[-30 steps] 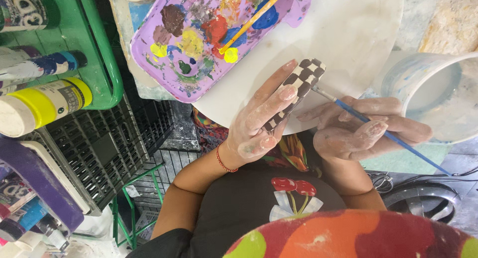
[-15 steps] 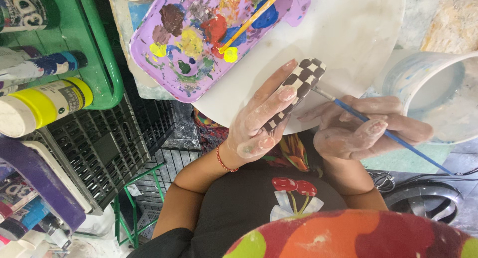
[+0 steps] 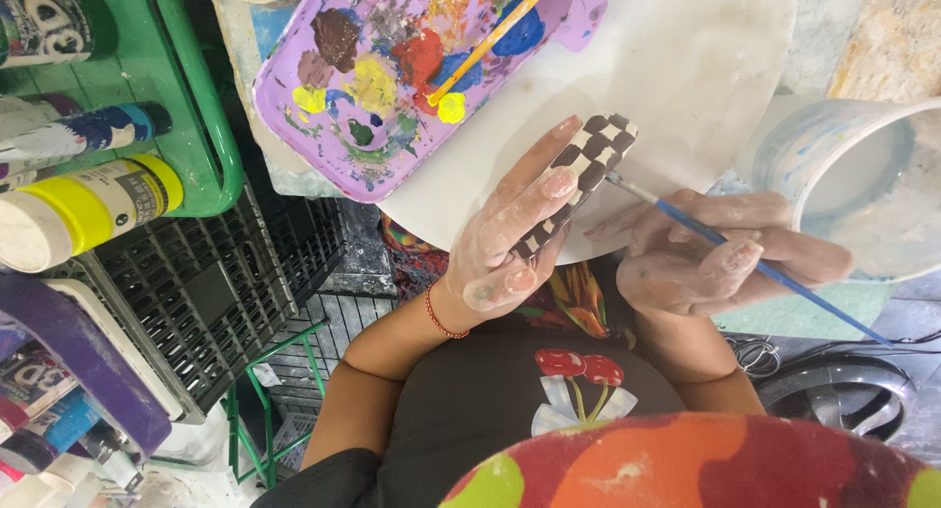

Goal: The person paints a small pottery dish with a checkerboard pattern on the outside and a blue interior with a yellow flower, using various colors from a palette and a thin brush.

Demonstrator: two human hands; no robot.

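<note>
2 hands paint: left hand (image 3: 510,243) fingers clamp the checkered piece (image 3: 580,179); right hand (image 3: 711,258) pinches the brush (image 3: 745,263), needing steady strokes.

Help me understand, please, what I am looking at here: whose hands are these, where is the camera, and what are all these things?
There is no machine here. A camera worn on a person's head looks straight down, so you see their own arms, lap and two bare hands.

The left hand holds a flat, narrow piece painted in a dark and pale checkerboard pattern. The right hand holds a thin blue-handled paintbrush, its tip touching the piece's edge.

Under the hands lies a round white board. On it rests a purple palette covered in paint blobs, with an orange-handled brush lying across it. To the right stands a white bucket. On the left, a green tray holds paint bottles, one with a yellow label, above a black crate.
</note>
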